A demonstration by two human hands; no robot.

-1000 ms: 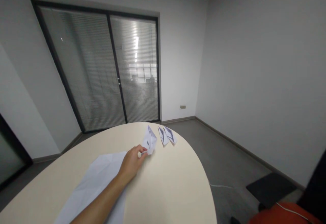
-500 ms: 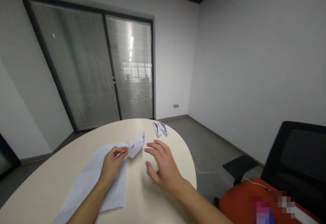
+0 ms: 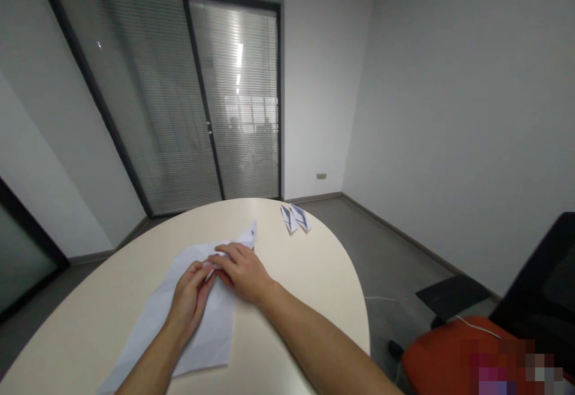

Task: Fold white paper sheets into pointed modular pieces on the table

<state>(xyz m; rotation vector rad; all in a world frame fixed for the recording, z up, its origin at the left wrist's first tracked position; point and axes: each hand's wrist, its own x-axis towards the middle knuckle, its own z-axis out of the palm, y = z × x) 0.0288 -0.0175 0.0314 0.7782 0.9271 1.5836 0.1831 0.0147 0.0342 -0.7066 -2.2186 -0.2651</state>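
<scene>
A piece of folded white paper (image 3: 248, 236) is held between my two hands above the table; its pointed end sticks out beyond my right fingers, and the rest is mostly hidden. My left hand (image 3: 191, 293) pinches its near end with thumb and fingers. My right hand (image 3: 245, 272) lies over the folded paper, fingers curled round it and touching the left fingertips. Beneath both hands a large white sheet of paper (image 3: 211, 335) with crease lines lies flat on the table.
Two small folded paper pieces (image 3: 295, 218) lie side by side near the far right edge of the round cream table (image 3: 323, 299). An orange-seated chair (image 3: 431, 353) with a black armrest stands at the right. Blinds-covered glass panels (image 3: 242, 143) rise behind the table.
My right hand, open and apart before, has moved left and closed over the folded paper beside my left hand. The view has shifted slightly.
</scene>
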